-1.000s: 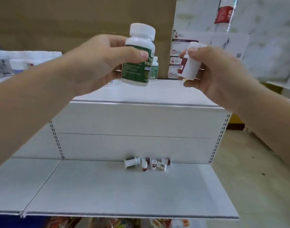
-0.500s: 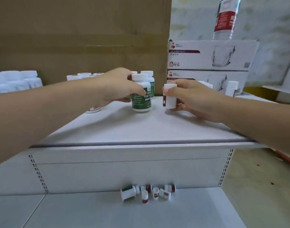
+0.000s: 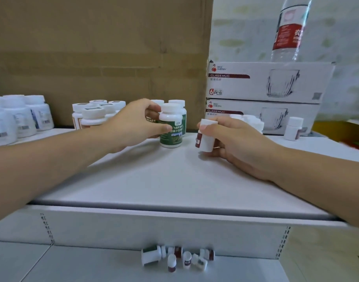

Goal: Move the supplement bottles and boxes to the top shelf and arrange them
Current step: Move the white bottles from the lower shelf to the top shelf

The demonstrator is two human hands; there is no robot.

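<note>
My left hand [image 3: 133,124] grips a white bottle with a green label [image 3: 171,129], which stands upright on the top shelf [image 3: 174,180] in front of two similar green bottles. My right hand [image 3: 235,143] holds a small white bottle with a dark red label [image 3: 205,137], tilted slightly, its base at the shelf surface. More small white bottles [image 3: 252,121] stand just behind my right hand. On the lower shelf [image 3: 93,267], several small bottles [image 3: 178,258] lie and stand in a cluster near the back panel.
White-capped bottles [image 3: 97,113] stand left of my left hand, and larger white bottles [image 3: 17,119] at the far left. Two stacked glass-mug boxes [image 3: 266,94] with a water bottle [image 3: 288,31] on top fill the back right. One small bottle [image 3: 293,129] stands alone at right. Cardboard [image 3: 101,47] backs the shelf.
Both hands came down from mid-air to the top shelf, setting the green-label bottle and the red-label bottle on its surface. The view rose and moved closer to the top shelf.
</note>
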